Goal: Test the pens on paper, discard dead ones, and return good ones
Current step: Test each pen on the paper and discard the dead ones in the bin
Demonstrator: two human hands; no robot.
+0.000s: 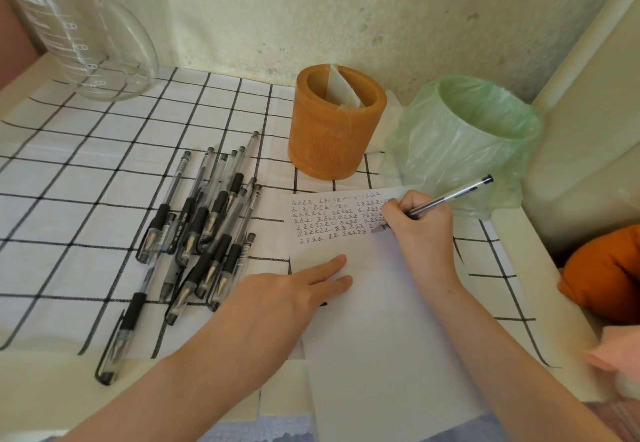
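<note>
1. Right hand [417,230], centre right of frame: clenched round a pen [446,199], tip down on the paper [381,320], cap end angled toward upper right.
2. Left hand [287,296], lower centre: released, palm flat, fingers [332,268] spread across left edge of the paper, pinning it.
3. Paper: white sheet, running from centre to bottom of frame, lying on the checked cloth [86,181]. Top portion filled with rows of small handwritten marks [332,216]; pen tip at right end of those rows.
4. Pile of pens [204,230], centre left: clear barrels, black grips, loosely heaped on the cloth, just left of the paper. One more pen [119,337] lying apart, lower left.
5. Orange holder [337,122], upper centre: upright, behind the paper, white folded item inside.
6. Bin with green liner [474,140], upper right: beside the holder, near the held pen's cap end. Contents not visible.
7. Glass jug [79,29], upper left: well apart from the rest.
</note>
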